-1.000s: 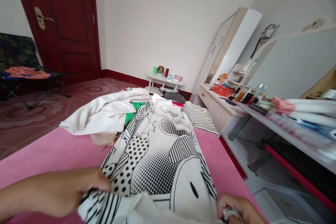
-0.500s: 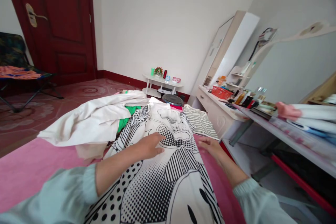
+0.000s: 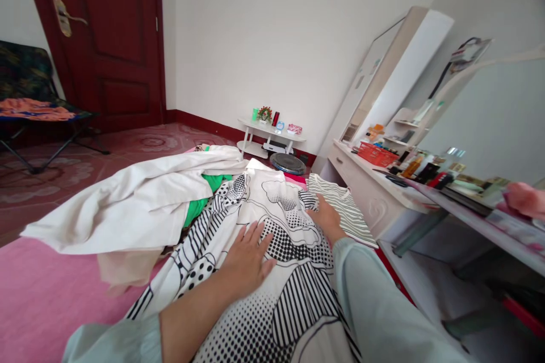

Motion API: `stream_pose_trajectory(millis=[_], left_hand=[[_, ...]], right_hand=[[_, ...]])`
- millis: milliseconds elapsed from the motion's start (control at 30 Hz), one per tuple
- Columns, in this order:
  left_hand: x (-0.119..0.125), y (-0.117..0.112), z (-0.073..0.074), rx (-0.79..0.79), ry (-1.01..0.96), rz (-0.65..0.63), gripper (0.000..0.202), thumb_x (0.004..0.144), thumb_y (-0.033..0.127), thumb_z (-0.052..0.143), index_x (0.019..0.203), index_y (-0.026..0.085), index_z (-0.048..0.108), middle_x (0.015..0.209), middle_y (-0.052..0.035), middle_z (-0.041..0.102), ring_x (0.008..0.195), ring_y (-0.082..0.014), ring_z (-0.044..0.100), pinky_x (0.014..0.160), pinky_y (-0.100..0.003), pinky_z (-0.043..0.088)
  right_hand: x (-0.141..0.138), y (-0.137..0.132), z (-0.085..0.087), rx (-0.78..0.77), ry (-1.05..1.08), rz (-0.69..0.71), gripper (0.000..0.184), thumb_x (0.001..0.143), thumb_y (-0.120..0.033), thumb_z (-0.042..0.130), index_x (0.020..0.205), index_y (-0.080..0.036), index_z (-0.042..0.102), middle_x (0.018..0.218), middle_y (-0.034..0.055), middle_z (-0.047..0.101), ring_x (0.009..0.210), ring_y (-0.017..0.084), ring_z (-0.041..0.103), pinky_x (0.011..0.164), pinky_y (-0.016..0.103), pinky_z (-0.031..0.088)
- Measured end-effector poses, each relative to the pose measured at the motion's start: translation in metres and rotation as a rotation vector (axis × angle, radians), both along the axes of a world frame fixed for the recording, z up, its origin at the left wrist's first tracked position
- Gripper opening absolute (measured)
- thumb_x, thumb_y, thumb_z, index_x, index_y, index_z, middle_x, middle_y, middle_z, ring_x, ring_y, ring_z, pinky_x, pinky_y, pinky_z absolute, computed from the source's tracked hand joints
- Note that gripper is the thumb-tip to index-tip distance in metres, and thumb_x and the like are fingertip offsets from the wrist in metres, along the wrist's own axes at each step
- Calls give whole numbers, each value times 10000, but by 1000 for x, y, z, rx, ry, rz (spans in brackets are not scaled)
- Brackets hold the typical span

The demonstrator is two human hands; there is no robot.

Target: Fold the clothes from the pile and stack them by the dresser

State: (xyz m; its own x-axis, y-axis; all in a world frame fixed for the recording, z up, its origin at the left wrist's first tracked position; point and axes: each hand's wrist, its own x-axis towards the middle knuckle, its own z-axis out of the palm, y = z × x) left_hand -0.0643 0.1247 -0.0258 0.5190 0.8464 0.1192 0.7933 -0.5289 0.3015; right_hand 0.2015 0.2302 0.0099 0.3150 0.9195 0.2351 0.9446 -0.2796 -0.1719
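A white garment with black dots, stripes and cartoon outlines [image 3: 259,306] lies spread lengthwise in front of me, its collar end facing away. My left hand [image 3: 249,261] rests flat on the middle of it, palm down with the fingers stretched out. Farther off, my right hand [image 3: 327,218] is at the garment's right edge, by its striped sleeve [image 3: 307,199]. Thumb and forefinger there look apart; the other fingers are partly hidden. Just beyond that hand lies a striped shirt [image 3: 340,201].
Left of the garment, a heap holds white clothing [image 3: 140,198], a green piece [image 3: 196,211] and a beige piece [image 3: 128,266] on the pink bedding [image 3: 51,295]. A cluttered dressing table [image 3: 361,178] stands close on the right. A round dark lid [image 3: 288,163] sits beyond the far end.
My right hand has moved forward from beside the garment to its sleeve. My left hand has flattened onto the cloth. The view has turned slightly left.
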Motion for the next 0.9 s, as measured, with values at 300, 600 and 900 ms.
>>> stream_pose_trajectory(millis=[300, 600, 900], left_hand=[[-2, -1, -1, 5, -113, -73, 546, 925, 490, 340, 1430, 281, 352, 1561, -49, 99, 1427, -276, -10, 1152, -513, 86], [-2, -2, 0, -1, -116, -182, 507, 940, 486, 299, 1416, 322, 360, 1555, -48, 151, 1430, -270, 55, 1145, -519, 71], [-3, 0, -1, 26, -131, -185, 492, 937, 486, 311, 1401, 336, 382, 1550, -26, 188, 1430, -261, 77, 1146, -512, 69]], right_hand=[[38, -6, 50, 138, -185, -34, 382, 843, -282, 426, 1146, -238, 654, 1041, 119, 683, 992, 285, 612, 801, 362, 434], [80, -25, 13, -20, -265, -235, 341, 823, -194, 417, 1034, -159, 683, 929, 180, 680, 893, 309, 643, 727, 404, 469], [-10, -37, 17, 227, -217, 159, 463, 860, -268, 443, 1301, -128, 473, 1314, 147, 526, 1201, 272, 473, 1009, 404, 329]])
